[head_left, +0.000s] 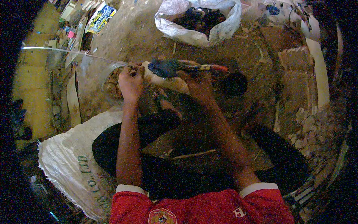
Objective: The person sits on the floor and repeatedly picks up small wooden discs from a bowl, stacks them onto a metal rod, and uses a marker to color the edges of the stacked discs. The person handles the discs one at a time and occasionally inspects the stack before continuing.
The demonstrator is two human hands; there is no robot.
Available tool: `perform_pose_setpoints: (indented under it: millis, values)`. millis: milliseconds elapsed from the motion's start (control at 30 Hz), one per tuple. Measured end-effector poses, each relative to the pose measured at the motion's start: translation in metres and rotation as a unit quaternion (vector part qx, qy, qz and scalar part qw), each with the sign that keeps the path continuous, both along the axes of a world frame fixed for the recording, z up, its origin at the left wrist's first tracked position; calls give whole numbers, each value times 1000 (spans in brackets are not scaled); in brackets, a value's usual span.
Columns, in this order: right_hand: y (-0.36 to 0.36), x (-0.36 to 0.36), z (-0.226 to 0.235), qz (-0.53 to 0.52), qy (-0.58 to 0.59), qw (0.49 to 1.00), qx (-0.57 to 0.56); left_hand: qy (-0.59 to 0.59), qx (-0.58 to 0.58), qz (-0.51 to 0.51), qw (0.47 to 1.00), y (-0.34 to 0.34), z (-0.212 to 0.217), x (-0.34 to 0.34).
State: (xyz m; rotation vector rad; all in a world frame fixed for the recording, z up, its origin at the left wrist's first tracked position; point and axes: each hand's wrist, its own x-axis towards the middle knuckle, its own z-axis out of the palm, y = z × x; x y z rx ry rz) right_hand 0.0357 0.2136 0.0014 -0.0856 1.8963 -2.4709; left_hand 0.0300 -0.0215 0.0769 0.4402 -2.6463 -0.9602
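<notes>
Between my hands, above my bare foot, is a cream-coloured rounded piece (172, 84) with a dark blue patch (162, 68) on its upper side; its exact kind cannot be made out. My left hand (131, 84) is closed in a pinch at its left end, where a long thin pale strip (95, 56) stretches away to the left. My right hand (198, 85) is closed at the other end. A slim tool with a red end (219, 68) lies across its fingers, pointing right. Blur and dimness hide the fingertips.
A white sack (164, 28) with dark things inside stands open at the far side. Another white woven sack (63, 149) lies by my left knee. Beyond my left hand is a clear bag (112, 84) with brownish contents. Pale scraps (304, 127) are heaped at the right.
</notes>
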Motion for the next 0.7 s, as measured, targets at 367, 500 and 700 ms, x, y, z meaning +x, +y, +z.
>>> perform_pose_setpoints:
  millis: [367, 500, 700]
  values:
    - [27, 39, -47, -44, -73, 987, 132, 29, 12, 16, 999, -20, -2, -17]
    - [-28, 10, -37, -1, 19, 1000, 24, -11, -63, 53, 996, -20, 9, -20]
    - [55, 31, -82, -92, -95, 975, 176, 14, -105, 65, 992, -26, -4, -28]
